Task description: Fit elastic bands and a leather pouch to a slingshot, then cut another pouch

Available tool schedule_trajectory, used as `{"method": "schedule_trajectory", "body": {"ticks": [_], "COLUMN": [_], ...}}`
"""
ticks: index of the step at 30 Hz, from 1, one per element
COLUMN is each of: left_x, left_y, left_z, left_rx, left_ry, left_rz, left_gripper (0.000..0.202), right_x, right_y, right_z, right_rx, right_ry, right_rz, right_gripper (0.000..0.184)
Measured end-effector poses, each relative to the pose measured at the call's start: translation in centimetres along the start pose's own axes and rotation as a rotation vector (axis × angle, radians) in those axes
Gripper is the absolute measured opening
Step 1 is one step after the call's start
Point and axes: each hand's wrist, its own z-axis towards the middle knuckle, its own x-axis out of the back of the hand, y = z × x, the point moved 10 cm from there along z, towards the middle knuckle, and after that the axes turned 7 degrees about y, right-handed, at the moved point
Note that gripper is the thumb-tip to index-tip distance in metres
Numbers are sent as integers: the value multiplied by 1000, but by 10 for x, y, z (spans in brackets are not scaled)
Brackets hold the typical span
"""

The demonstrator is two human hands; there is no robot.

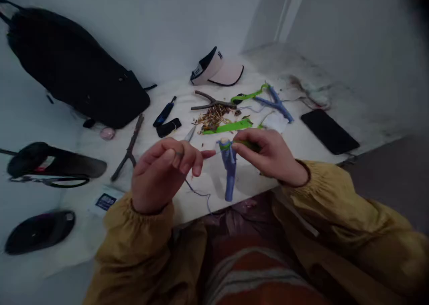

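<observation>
A backpack point(77, 68) lies at the far left, with sandals point(53, 164) nearer on the left. A cap point(217, 70) sits far centre, a forked stick point(211, 101) just before it. A phone point(328, 130) lies right. The wrapped slingshot point(229, 171) hangs between both hands, near centre.

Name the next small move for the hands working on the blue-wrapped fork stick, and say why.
Probably the left hand should draw the thread taut. The right hand pinches the green band against the blue fork stick at its tip, while the thread hangs slack below.
</observation>
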Motion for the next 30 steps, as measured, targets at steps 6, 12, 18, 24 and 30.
{"method": "schedule_trajectory", "body": {"ticks": [6, 12, 18, 24, 30], "left_x": [22, 28, 20, 6, -7], "left_y": [-15, -8, 0, 8, 33], "left_z": [-14, -22, -19, -21, 12], "left_rx": [37, -19, -104, -169, -302], "left_ry": [179, 184, 97, 39, 29], "left_rz": [57, 104, 223, 366, 448], "left_gripper": [22, 20, 18, 16, 18], "right_x": [10, 3, 2, -1, -12], "right_y": [-1, -3, -4, -3, -11], "right_z": [-10, -16, -17, -20, -23], "right_rx": [53, 59, 60, 69, 170], "right_ry": [145, 140, 173, 198, 201], "right_rz": [-39, -40, -68, -149, -192], "right_gripper": [16, 12, 12, 12, 4]}}
